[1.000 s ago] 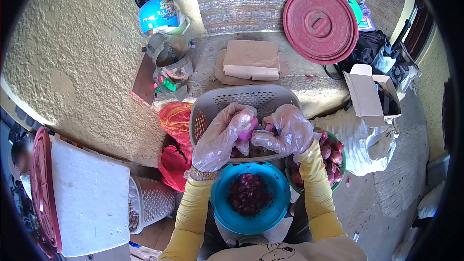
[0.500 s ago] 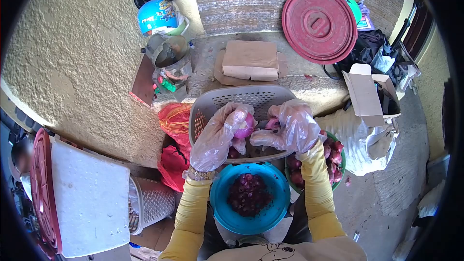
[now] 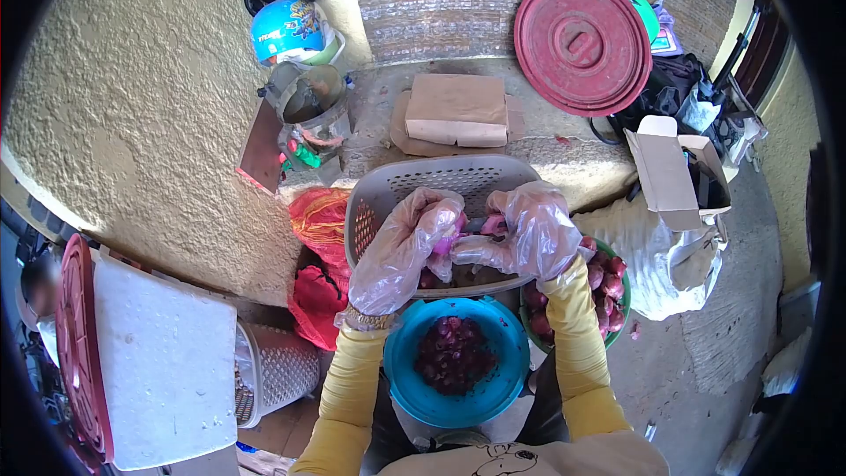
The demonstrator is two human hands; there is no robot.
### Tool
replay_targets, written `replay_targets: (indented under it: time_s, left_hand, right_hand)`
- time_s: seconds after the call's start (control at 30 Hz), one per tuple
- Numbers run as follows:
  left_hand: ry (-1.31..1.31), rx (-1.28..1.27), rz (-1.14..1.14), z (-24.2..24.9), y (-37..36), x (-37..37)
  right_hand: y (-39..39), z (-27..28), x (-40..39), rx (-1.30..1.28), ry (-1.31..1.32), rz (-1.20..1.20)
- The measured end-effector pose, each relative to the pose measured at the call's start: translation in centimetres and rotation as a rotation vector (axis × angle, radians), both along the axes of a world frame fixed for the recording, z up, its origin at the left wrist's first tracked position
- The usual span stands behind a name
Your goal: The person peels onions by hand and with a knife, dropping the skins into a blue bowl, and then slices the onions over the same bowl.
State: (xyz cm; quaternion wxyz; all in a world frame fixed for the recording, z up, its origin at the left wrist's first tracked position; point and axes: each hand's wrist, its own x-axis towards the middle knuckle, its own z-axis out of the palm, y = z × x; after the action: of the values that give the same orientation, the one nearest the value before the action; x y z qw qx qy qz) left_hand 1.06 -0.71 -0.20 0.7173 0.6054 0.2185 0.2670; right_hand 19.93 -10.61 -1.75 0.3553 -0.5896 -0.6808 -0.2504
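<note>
Both of my hands wear clear plastic gloves and are over the grey perforated basket (image 3: 374,183). My left hand (image 3: 401,242) is closed around a red onion (image 3: 442,245), most of it hidden by the fingers. My right hand (image 3: 536,227) grips what looks like a small knife (image 3: 495,226) with a pinkish handle, its short blade pointing at the onion. Whether the blade touches the onion is hard to see. Below stands a blue basin (image 3: 401,388) with many small dark red onions (image 3: 454,354) in it. A green container (image 3: 624,310) of red onions (image 3: 608,286) is beside my right forearm.
A flattened cardboard box (image 3: 456,110) lies on the ledge behind the basket. To the left are a red mesh sack (image 3: 319,220), another basket (image 3: 286,370) and a white foam box (image 3: 163,361). A white sack (image 3: 656,269) and an open carton (image 3: 665,176) stand at the right.
My left hand has turned the onion, so less of it shows between the fingers. The right hand with the knife has shifted slightly left, toward the onion.
</note>
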Motion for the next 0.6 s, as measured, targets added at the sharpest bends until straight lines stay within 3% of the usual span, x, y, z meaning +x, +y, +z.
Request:
replay_targets:
  time_s: [0.07, 0.27, 0.6]
  left_hand:
    - [0.009, 0.000, 0.009, 0.1, -0.1, 0.1]
    - [-0.009, 0.012, 0.012, 0.3, -0.1, 0.0]
    - [-0.008, 0.028, -0.003, 0.3, -0.1, -0.1]
  right_hand:
    - [-0.1, 0.5, 0.0, -0.226, 0.105, 0.006]
    - [0.2, -0.5, 0.2, 0.009, 0.060, 0.028]
    - [0.5, -1.1, 0.2, -0.047, 0.170, 0.113]
